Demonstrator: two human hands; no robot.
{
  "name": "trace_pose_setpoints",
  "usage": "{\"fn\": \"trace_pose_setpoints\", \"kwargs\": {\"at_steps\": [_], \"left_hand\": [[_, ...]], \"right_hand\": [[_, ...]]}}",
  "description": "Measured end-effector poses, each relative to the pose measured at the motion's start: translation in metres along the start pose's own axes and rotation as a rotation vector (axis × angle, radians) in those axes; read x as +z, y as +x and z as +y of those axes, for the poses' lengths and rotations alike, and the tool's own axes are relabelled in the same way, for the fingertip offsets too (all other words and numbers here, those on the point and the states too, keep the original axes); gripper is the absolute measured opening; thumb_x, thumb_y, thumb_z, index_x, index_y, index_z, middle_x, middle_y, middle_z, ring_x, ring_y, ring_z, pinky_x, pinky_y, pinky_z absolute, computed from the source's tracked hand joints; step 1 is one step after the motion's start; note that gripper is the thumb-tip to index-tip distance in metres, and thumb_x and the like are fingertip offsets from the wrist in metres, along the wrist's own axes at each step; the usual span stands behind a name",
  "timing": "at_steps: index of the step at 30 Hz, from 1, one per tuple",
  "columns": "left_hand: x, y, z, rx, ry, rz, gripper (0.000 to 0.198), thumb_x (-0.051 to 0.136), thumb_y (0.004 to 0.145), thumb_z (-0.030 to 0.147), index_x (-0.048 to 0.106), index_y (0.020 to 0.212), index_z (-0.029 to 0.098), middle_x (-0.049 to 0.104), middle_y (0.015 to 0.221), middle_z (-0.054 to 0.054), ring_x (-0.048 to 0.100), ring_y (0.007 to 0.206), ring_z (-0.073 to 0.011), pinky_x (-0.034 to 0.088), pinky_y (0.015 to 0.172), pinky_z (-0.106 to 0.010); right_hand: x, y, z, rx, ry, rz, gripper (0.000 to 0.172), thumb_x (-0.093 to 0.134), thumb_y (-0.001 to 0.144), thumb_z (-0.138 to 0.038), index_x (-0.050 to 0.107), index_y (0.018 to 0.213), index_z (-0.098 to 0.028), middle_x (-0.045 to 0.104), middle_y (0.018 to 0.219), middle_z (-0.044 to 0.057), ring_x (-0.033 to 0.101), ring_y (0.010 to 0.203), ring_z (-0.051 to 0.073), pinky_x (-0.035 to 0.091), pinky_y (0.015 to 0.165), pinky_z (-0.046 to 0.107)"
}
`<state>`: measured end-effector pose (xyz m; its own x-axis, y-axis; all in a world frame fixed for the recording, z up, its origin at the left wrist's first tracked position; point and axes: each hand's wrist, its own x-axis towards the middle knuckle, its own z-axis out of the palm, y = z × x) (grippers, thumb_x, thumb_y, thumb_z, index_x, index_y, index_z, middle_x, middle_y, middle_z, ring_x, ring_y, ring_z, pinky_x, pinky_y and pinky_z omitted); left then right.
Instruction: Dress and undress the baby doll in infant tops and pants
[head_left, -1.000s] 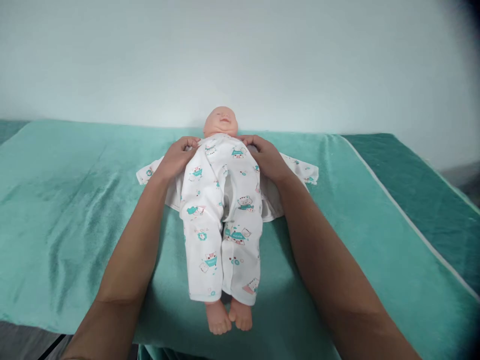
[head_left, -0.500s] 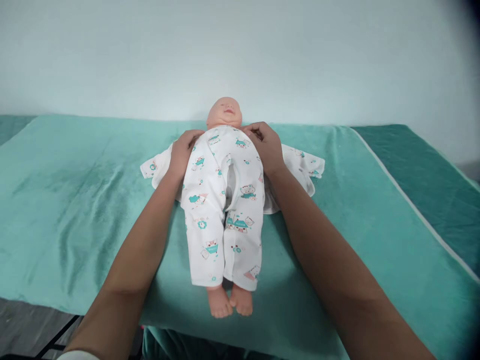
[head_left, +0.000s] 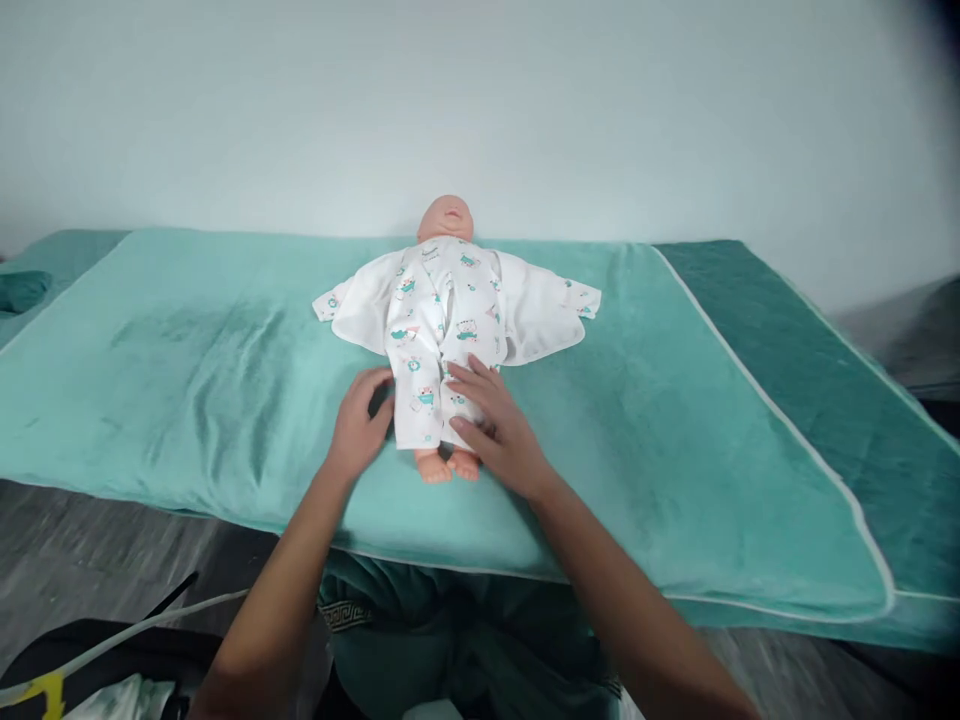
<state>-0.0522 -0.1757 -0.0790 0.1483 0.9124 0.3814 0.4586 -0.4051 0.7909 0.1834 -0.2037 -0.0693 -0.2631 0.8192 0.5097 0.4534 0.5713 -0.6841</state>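
A baby doll (head_left: 448,216) lies on its back, head toward the wall and bare feet toward me. White trousers (head_left: 409,350) with teal and pink animal prints cover its front from near the neck to the ankles. Under it, a white printed baby shirt (head_left: 541,305) is spread out with both sleeves to the sides. My left hand (head_left: 363,420) is beside the trouser leg on the left, fingers curved and thumb apart. Over the lower part of the other leg is my right hand (head_left: 501,430), its fingers spread; whether they press the cloth I cannot tell.
A light teal blanket (head_left: 247,400) covers the table, with a darker teal cover (head_left: 810,370) showing at the right. The pale wall (head_left: 480,110) stands right behind. At lower left are a pale cable (head_left: 150,622) and a black seat-like object (head_left: 82,650).
Both hands have left the top of the trousers by the doll's shoulders and come down toward its lower legs. The view has drawn back, showing more of the table and floor.
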Motion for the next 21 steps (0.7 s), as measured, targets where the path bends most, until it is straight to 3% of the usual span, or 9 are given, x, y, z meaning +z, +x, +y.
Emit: {"fn": "trace_pose_setpoints", "kwargs": {"at_steps": [4, 9, 14, 18, 21], "left_hand": [[-0.009, -0.039, 0.013, -0.021, -0.044, -0.106, 0.039, 0.067, 0.088, 0.019, 0.060, 0.127, 0.024, 0.066, 0.122, -0.008, 0.065, 0.112, -0.0221, 0.049, 0.105, -0.041], [-0.011, -0.044, 0.021, 0.025, 0.006, -0.155, 0.033, 0.072, 0.083, 0.018, 0.059, 0.113, 0.022, 0.066, 0.114, -0.006, 0.063, 0.108, -0.0219, 0.048, 0.102, -0.040], [-0.007, -0.046, 0.019, 0.060, 0.084, -0.133, 0.022, 0.065, 0.083, 0.011, 0.063, 0.102, 0.022, 0.070, 0.106, -0.005, 0.062, 0.104, -0.0219, 0.045, 0.098, -0.038], [-0.010, -0.048, 0.017, -0.020, -0.133, -0.130, 0.006, 0.065, 0.089, 0.020, 0.066, 0.095, 0.021, 0.071, 0.100, -0.005, 0.065, 0.098, -0.0208, 0.048, 0.093, -0.036], [-0.016, -0.049, 0.018, -0.104, -0.313, -0.119, 0.009, 0.069, 0.090, 0.029, 0.067, 0.093, 0.020, 0.071, 0.097, -0.005, 0.066, 0.094, -0.0202, 0.049, 0.089, -0.033]], "right_hand": [[0.011, -0.019, -0.016, 0.004, -0.021, 0.047, 0.034, 0.068, 0.093, -0.025, 0.065, 0.126, -0.028, 0.068, 0.138, 0.008, 0.046, 0.150, 0.028, 0.036, 0.124, 0.059], [0.006, -0.010, -0.036, 0.007, -0.151, -0.019, 0.019, 0.070, 0.088, -0.019, 0.067, 0.106, -0.025, 0.073, 0.119, 0.007, 0.050, 0.142, 0.029, 0.044, 0.118, 0.053], [0.003, -0.007, -0.066, 0.091, -0.421, -0.128, 0.015, 0.069, 0.086, -0.015, 0.064, 0.099, -0.021, 0.071, 0.109, 0.009, 0.063, 0.114, 0.030, 0.047, 0.109, 0.052], [0.011, -0.008, -0.077, 0.091, -0.516, -0.135, 0.011, 0.070, 0.091, -0.025, 0.062, 0.097, -0.021, 0.071, 0.105, 0.010, 0.062, 0.109, 0.030, 0.044, 0.111, 0.055], [0.019, -0.008, -0.075, 0.100, -0.525, -0.111, 0.014, 0.070, 0.094, -0.033, 0.061, 0.095, -0.022, 0.071, 0.099, 0.008, 0.063, 0.102, 0.029, 0.041, 0.113, 0.057]]}}
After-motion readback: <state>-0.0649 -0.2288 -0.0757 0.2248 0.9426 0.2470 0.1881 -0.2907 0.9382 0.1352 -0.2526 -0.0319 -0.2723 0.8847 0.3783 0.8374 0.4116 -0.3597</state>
